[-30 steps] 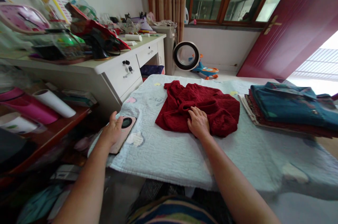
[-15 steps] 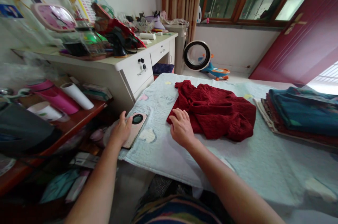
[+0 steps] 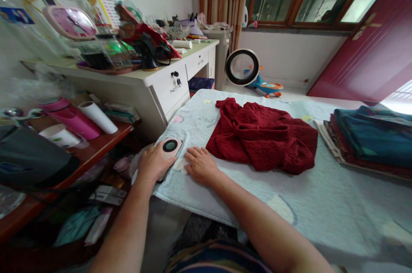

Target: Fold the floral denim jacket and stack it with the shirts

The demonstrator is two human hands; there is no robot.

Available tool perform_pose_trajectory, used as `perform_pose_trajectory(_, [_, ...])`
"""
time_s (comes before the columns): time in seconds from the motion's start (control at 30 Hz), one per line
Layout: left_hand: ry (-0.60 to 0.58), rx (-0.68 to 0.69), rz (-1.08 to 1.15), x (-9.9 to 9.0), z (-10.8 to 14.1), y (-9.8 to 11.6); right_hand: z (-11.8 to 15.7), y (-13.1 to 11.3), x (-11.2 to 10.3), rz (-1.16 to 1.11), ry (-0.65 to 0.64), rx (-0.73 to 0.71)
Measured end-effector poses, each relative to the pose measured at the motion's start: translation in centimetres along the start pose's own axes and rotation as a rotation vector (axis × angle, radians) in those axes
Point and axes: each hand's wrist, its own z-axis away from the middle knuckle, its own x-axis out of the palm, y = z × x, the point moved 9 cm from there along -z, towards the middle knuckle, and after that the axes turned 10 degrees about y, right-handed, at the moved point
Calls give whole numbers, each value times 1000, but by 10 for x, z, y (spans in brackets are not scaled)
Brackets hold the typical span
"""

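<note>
A pink smartphone (image 3: 170, 146) with a round black camera ring lies at the left edge of the table. Over its near part, my left hand (image 3: 153, 162) is closed, with the thumb on the phone's back and the other fingers at its far left side. My right hand (image 3: 201, 165) rests palm down on the light blue quilted cloth (image 3: 193, 114), fingers extended and holding nothing. Just right of that hand lies a crumpled dark red garment (image 3: 260, 135), not touched by it.
A stack of folded clothes (image 3: 373, 135) sits on the right of the cloth. To the left, a low wooden shelf (image 3: 106, 144) carries a pink bottle (image 3: 72, 116) and a white cup (image 3: 59, 134). Behind are a cluttered white desk (image 3: 165, 97) and an open round washer door (image 3: 242, 67).
My right hand has left the red garment and moved left onto the cloth beside the phone. My left hand has shifted right, farther over the phone.
</note>
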Motion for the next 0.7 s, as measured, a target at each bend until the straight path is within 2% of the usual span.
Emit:
perform_pose_trajectory(0.17, [40,-14,11,-4,0,-1,-1,-19,0,15,36,-3])
perform_pose_trajectory(0.33, [94,-41,78,-8,-4,-6,2,-34,11,-35,-12,-78])
perform_pose_trajectory(0.43, [89,-72,98,-10,-7,-8,1,-33,13,-50,-31,-88])
perform_pose_trajectory(0.7, [39,-125,164,-16,-13,-8,8,-52,8,-134,-66,-269])
